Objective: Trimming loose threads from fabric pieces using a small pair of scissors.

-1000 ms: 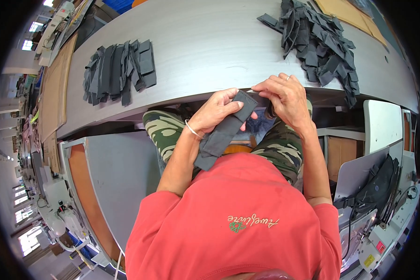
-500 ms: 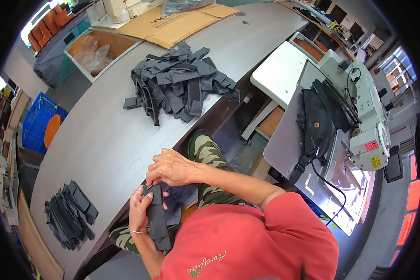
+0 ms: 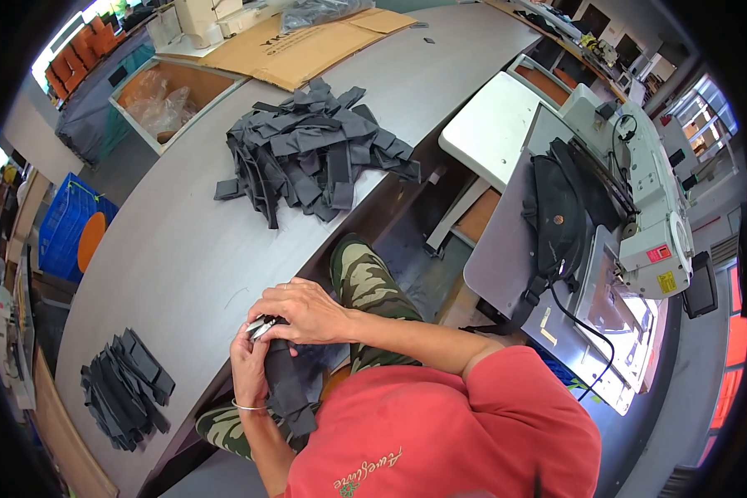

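Note:
Over my lap at the table's edge, my left hand (image 3: 253, 365) is closed on a dark grey fabric strip (image 3: 287, 383) that hangs down toward my red shirt. My right hand (image 3: 303, 311) curls around a small pair of thread snips (image 3: 263, 327), whose silvery blades lie at the strip's upper end beside my left fingertips. The fingers partly cover the snips, so I cannot tell whether the blades touch the cloth. A heap of similar grey strips (image 3: 315, 149) lies farther off on the table. Nearer on the left sits a smaller, neater bunch of strips (image 3: 124, 386).
The grey curved table (image 3: 174, 241) spans the left and far side. Flattened cardboard (image 3: 299, 50) lies at its far end, near an open drawer (image 3: 174, 100) holding clear plastic. On the right stands a sewing machine (image 3: 651, 216) with a black waist bag (image 3: 559, 216) on its bed.
My right hand has shifted slightly down over the strip's top, and the snips' blades now show between my hands. The strip's upper end is more covered. The piles have not been touched.

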